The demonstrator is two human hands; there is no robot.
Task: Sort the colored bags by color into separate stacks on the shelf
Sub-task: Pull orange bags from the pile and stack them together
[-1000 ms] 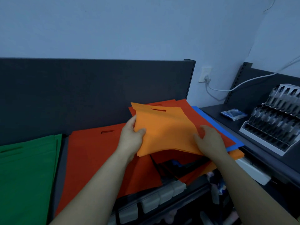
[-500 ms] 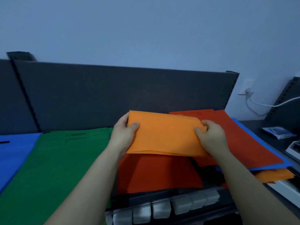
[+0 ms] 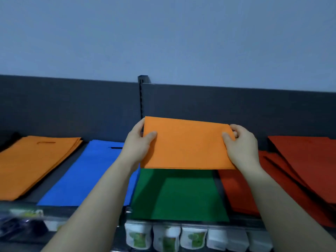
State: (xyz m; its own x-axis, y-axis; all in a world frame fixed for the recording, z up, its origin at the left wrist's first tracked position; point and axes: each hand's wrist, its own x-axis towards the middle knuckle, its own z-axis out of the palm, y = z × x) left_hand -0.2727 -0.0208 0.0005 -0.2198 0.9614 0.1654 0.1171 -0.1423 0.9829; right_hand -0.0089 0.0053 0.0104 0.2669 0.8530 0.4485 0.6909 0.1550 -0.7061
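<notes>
Firstly, an orange bag stack [image 3: 36, 160] lay flat at the left of the dark shelf [image 3: 50, 179], its left side cut off by the frame. One handle slot showed at its far end. Next to it, apart by a strip of shelf, lay a blue bag stack [image 3: 87, 171], its right edge hidden behind the left forearm. The left hand [image 3: 140, 146] pinched the left edge of an orange bag [image 3: 187, 144], thumb on top, fingers underneath. That bag was held level in the air over the green bag stack [image 3: 180, 195], concealing its far end. The right hand [image 3: 240, 146] gripped the bag's right edge likewise. Red bags [image 3: 300, 160] lay fanned at the right, cut off by the frame. Below the shelf hung white pouches [image 3: 165, 237], labels illegible.
</notes>
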